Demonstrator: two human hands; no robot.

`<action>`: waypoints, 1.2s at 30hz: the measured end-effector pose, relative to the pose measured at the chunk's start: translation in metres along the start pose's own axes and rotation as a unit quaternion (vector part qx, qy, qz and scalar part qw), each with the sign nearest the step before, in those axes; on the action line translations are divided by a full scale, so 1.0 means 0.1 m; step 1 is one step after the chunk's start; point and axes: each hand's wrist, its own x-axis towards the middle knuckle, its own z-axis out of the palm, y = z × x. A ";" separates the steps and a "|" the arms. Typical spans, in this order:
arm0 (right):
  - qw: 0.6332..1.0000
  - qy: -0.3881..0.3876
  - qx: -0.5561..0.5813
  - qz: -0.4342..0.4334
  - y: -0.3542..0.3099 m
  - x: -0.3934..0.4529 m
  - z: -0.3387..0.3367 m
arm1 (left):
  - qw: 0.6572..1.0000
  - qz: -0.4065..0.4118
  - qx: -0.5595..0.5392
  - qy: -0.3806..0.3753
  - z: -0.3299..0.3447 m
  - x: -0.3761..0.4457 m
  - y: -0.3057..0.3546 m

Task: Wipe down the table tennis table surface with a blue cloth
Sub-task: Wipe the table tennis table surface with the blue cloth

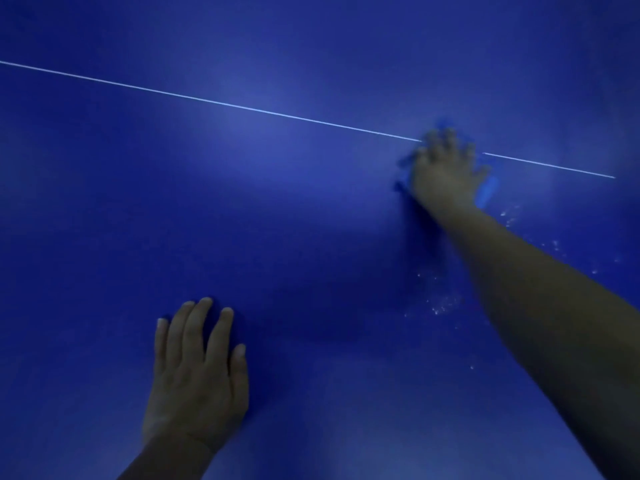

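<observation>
The blue table tennis table (277, 220) fills the whole view. A thin white line (214, 102) runs across it from upper left to right. My right hand (445, 171) is stretched far out and lies on the line, fingers spread, pressing a blue cloth (488, 192) flat on the surface. The cloth is mostly hidden under the palm, and its edges show at the left and right of the hand. The hand and cloth are blurred. My left hand (197, 372) rests flat on the table near me, fingers slightly apart, holding nothing.
Small pale specks or droplets (441, 306) are scattered on the surface beside my right forearm (540, 296), on both sides of it. The lighting is dim and no table edge or net is in view.
</observation>
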 end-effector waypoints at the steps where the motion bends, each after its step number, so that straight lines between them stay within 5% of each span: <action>1: 0.996 -0.002 0.042 0.076 0.19 0.05 -0.05 | 1.000 -0.003 0.002 -0.006 0.00 0.00 0.00; 3: 0.991 -0.008 0.060 0.121 0.14 -0.09 -0.07 | 1.000 -0.010 0.005 -0.016 0.00 -0.01 0.00; 4: 0.997 0.002 0.038 0.074 -0.04 -0.24 -0.04 | 1.000 -0.011 0.004 -0.018 -0.01 -0.01 -0.01; 9: 0.946 -0.047 -0.019 -0.321 -0.77 -0.94 0.13 | 1.000 -0.012 0.002 -0.012 0.00 -0.01 0.00; 14: 0.992 -0.043 -0.029 -0.116 0.23 0.16 -0.11 | 1.000 -0.016 0.002 -0.027 -0.02 -0.01 0.00; 17: 0.986 -0.048 -0.023 -0.158 0.48 0.08 -0.13 | 0.999 -0.019 0.004 -0.036 -0.02 -0.02 -0.01; 19: 0.953 -0.024 -0.044 -0.297 0.46 -0.53 -0.03 | 0.999 -0.022 0.000 -0.037 -0.03 -0.02 0.00; 22: 0.847 -0.016 -0.046 -0.530 0.62 -2.01 0.08 | 0.999 -0.020 -0.004 -0.034 -0.03 -0.02 0.00; 25: 0.779 -0.067 -0.047 -0.621 0.85 -2.39 0.05 | 0.999 -0.018 -0.012 -0.028 -0.05 -0.03 0.01; 27: 0.819 -0.012 -0.080 -0.568 0.78 -1.73 0.07 | 0.999 -0.020 -0.012 -0.026 -0.05 -0.02 0.00; 30: 0.956 0.003 -0.029 -0.293 0.62 -0.72 -0.02 | 1.000 -0.016 -0.013 -0.023 -0.03 -0.03 -0.01; 32: 0.984 -0.006 0.017 -0.179 0.53 -0.68 -0.04 | 1.000 -0.015 -0.007 -0.021 -0.03 -0.03 0.01; 34: 0.976 0.028 0.005 -0.215 0.48 -1.24 0.04 | 1.000 -0.013 -0.008 -0.021 -0.02 -0.03 0.00; 36: 0.933 0.020 -0.008 -0.361 0.61 -2.21 0.12 | 1.000 -0.013 -0.014 -0.023 -0.02 -0.03 -0.01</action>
